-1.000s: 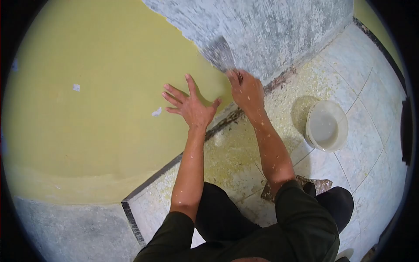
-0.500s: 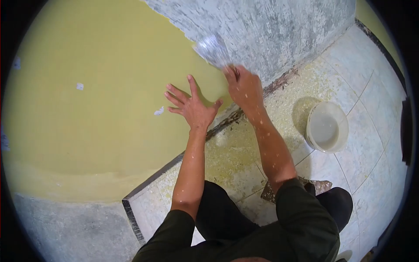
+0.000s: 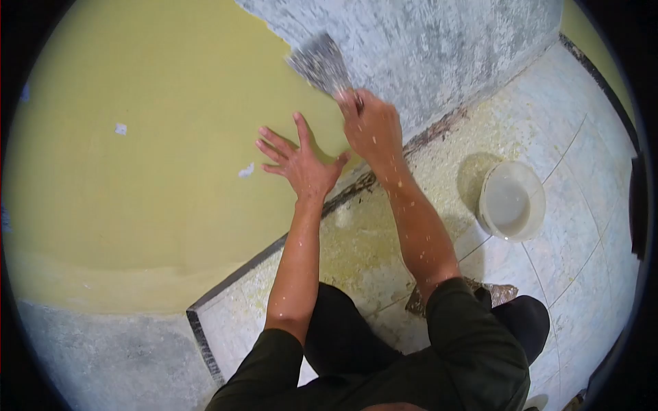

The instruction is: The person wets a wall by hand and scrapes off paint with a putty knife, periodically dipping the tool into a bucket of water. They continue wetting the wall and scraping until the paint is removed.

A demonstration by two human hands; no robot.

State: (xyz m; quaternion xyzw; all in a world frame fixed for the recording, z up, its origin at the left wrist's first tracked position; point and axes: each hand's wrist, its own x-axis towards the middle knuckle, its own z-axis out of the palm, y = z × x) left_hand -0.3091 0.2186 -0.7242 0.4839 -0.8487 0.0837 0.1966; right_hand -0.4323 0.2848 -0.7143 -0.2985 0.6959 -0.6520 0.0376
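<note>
My right hand (image 3: 373, 123) is wrapped round the handle of a wide scraper (image 3: 321, 63). The scraper's blade, speckled with flakes, lies at the border between the yellow paint (image 3: 178, 151) and the scraped grey-white part of the wall (image 3: 418, 55). Lower and to the left, my left hand (image 3: 307, 168) rests on the yellow paint with its fingers spread, holding nothing. Pale flakes dot both forearms.
On the tiled floor at right stands a white bucket (image 3: 488, 212) with cloudy liquid inside. Yellow flakes (image 3: 370, 240) litter the floor along the dark skirting (image 3: 240, 270). A flat brown piece (image 3: 504, 293) lies by my right knee.
The scraper and my right hand have moved up and to the left along the paint's edge. My left hand keeps its spread place on the wall.
</note>
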